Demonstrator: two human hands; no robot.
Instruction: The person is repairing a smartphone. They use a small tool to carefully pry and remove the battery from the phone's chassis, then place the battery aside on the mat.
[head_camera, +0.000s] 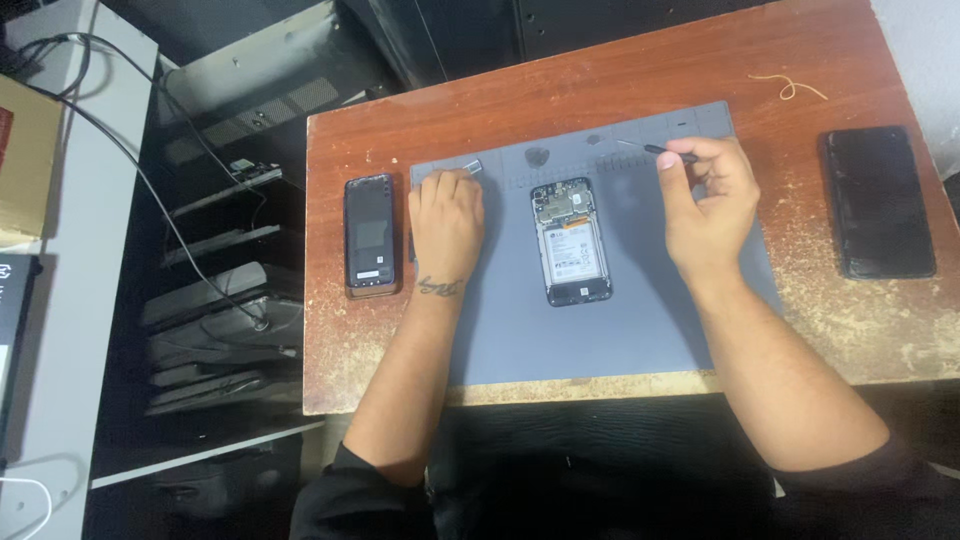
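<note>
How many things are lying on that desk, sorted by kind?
Phones and phone parts: 3 (opened phone, back cover, black phone)
Grey work mat: 1
Hand tool, in right hand: 1
Rubber band: 1
Total: 6

Bare grey mat (560, 345) below opened phone (571, 242); hands flank it

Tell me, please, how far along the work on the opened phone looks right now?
Done: the opened phone lies on the grey mat with its back off, battery and board exposed; what seems to be its back cover lies beside the mat. In hand: the right hand holds a thin tool, and the left hand rests by a small metal part. Left: the phone is still open.
</note>
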